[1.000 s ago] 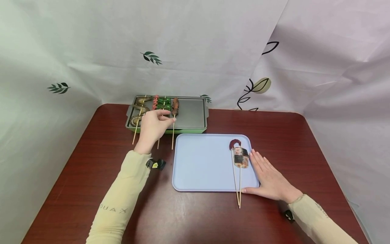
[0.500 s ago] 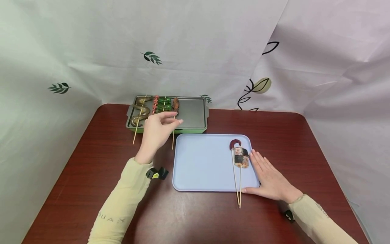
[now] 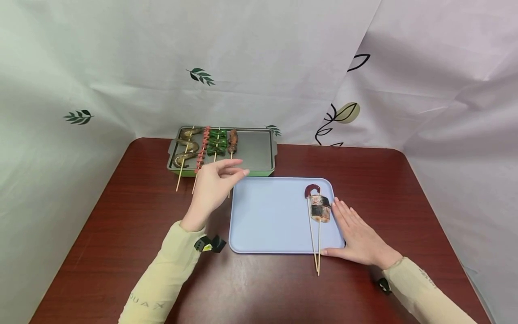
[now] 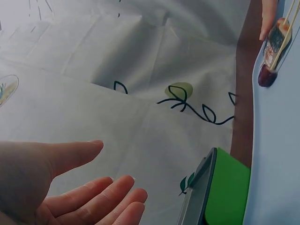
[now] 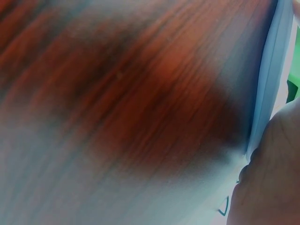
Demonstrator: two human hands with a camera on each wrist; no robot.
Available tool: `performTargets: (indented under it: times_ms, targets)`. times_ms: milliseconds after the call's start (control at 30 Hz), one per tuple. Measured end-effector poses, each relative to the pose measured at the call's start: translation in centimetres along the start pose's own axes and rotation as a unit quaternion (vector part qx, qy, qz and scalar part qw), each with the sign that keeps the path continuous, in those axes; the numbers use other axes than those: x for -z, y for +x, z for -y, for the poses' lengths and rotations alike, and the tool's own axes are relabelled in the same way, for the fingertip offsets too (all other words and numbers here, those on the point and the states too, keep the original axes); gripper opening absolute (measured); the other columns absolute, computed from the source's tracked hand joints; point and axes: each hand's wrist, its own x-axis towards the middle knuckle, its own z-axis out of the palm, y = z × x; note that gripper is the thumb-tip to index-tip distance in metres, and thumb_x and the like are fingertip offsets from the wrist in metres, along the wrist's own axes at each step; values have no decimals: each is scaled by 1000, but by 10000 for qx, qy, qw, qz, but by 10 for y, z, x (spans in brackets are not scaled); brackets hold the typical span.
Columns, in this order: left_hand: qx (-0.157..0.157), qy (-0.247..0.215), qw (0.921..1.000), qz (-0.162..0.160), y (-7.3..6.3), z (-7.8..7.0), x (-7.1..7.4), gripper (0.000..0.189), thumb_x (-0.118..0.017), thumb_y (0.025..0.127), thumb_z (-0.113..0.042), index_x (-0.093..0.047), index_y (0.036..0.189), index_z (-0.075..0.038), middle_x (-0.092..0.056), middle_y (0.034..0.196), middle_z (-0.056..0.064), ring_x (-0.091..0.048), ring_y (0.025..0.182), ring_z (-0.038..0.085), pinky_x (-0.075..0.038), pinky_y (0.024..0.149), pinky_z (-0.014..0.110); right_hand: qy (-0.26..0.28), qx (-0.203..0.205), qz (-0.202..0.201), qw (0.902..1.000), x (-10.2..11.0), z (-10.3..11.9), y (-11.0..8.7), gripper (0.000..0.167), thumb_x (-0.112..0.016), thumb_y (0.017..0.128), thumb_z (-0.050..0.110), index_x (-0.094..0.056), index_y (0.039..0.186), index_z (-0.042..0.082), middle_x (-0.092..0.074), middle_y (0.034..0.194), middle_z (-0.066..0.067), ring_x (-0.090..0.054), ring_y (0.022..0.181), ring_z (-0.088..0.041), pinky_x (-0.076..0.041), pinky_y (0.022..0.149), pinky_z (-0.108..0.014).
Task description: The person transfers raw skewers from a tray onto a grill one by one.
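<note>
My left hand (image 3: 214, 189) hovers just in front of the dark grill pan (image 3: 255, 150), thumb and fingers apart. Nothing shows between them in the left wrist view (image 4: 93, 187). Lying on the pan are a shrimp skewer (image 3: 188, 146), a thin skewer of small pink pieces (image 3: 203, 148), a green pepper skewer (image 3: 217, 143) and a brown meat skewer (image 3: 232, 141). The hand covers parts of some sticks. My right hand (image 3: 360, 238) rests along the right edge of the pale blue tray (image 3: 267, 216), fingers straight.
On the tray's right side lie a black-and-white banded skewer (image 3: 320, 209) and a skewer with a dark red curled piece (image 3: 311, 191); their sticks overhang the front rim. The reddish-brown table (image 3: 121, 216) meets a white curtain (image 3: 263, 67) behind the pan.
My left hand has drawn back from the pan, toward the person and slightly right, uncovering the pink and green skewers. The skewers and my right hand stay where they were.
</note>
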Motion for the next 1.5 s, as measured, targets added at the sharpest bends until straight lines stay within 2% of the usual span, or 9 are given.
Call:
performTargets:
  times_ms: [300, 567, 700, 1033, 1300, 1500]
  targets:
    - [29, -395, 9986, 357, -19, 5, -16, 33, -81, 89, -25, -76, 120, -13, -77, 95, 1, -73, 86, 15, -59, 78, 39, 53, -26, 23, 10000, 0, 1, 0, 126, -62, 80, 81, -17, 159, -6, -9, 167, -22, -13, 152, -39, -6, 124, -41]
    - [174, -479, 9964, 684, -36, 22, -42, 35, -84, 86, -25, -77, 117, -9, -77, 94, 0, -74, 84, 14, -60, 76, 37, 43, -24, 13, 10000, 0, 0, 0, 127, -62, 80, 82, -17, 159, -6, -9, 167, -21, -13, 152, -39, -9, 124, -43]
    - [204, -549, 9935, 978, -45, 30, -56, 36, -84, 87, -24, -76, 117, -5, -77, 93, 1, -74, 84, 14, -60, 76, 34, 43, -25, -9, 10000, 0, 0, -1, 127, -62, 79, 82, -17, 159, -6, -10, 167, -21, -13, 152, -39, -11, 124, -44]
    - [350, -795, 9812, 1722, -66, 38, -90, 45, -84, 86, -26, -73, 120, -1, -77, 94, 2, -73, 86, 12, -59, 77, 29, 46, -19, -11, 10000, 0, 1, 0, 127, -63, 79, 82, -17, 159, -6, -10, 167, -21, -14, 152, -40, -9, 124, -42]
    - [561, -1050, 9684, 2193, -77, 37, -112, 50, -84, 85, -26, -69, 126, 0, -76, 103, 9, -73, 89, 13, -59, 80, 28, 48, -39, -6, 10000, 0, 0, -1, 127, -63, 80, 81, -16, 159, -6, -9, 167, -21, -13, 152, -39, -6, 124, -40]
    - [590, -1125, 9597, 2508, -82, 33, -129, 56, -87, 82, -19, -66, 130, 1, -75, 107, 10, -73, 91, 15, -58, 81, 26, 49, -28, -11, 10000, -1, -1, -1, 127, -63, 80, 81, -15, 160, -5, -9, 167, -21, -13, 152, -39, -7, 124, -40]
